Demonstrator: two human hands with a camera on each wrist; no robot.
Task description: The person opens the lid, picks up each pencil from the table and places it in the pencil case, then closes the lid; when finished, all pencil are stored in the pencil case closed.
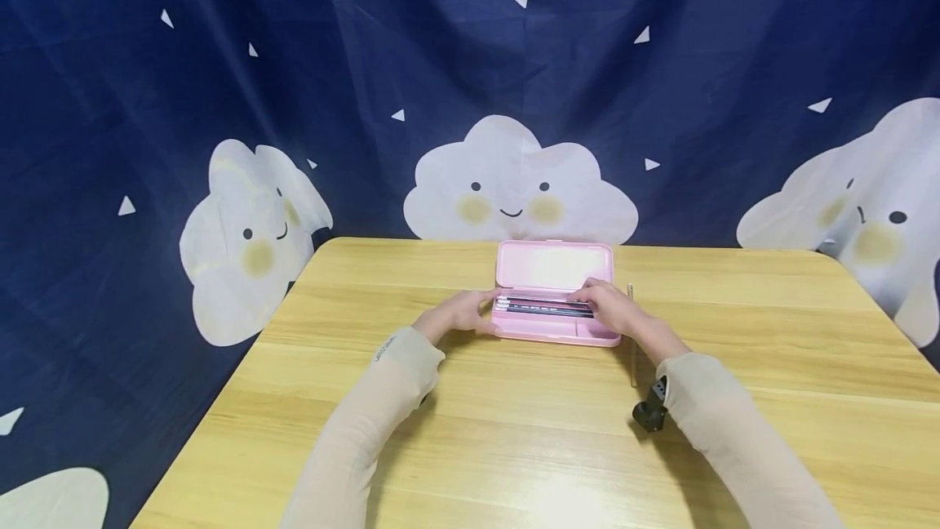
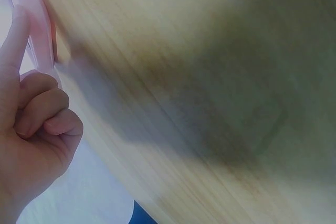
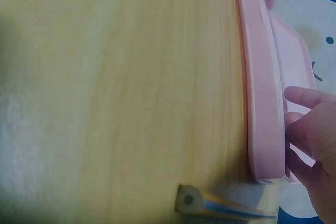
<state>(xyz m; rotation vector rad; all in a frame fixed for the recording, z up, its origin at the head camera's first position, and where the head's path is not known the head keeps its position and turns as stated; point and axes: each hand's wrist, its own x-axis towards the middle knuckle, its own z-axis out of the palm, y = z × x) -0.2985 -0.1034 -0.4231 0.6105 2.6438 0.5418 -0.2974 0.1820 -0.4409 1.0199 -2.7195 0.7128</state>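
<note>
A pink pencil case [image 1: 554, 338] stands at the table's far side, its lid [image 1: 547, 264] raised. Inside lie several dark pencils [image 1: 539, 309] with pale ends towards the left. My left hand [image 1: 463, 313] grips the case's left end; in the left wrist view one finger [image 2: 18, 35] lies along it while the others curl. My right hand [image 1: 611, 306] reaches into the right half, over the pencils. In the right wrist view, the case's front wall [image 3: 265, 103] hides some fingertips of my right hand [image 3: 317, 135], so any hold on a pencil cannot be made out.
A loose pencil [image 1: 632, 349] lies on the wooden table [image 1: 499, 431], right of the case and under my right forearm. Its flat end [image 3: 189, 200] shows in the right wrist view. Behind the table hangs a dark blue curtain [image 1: 455, 39] with cloud faces.
</note>
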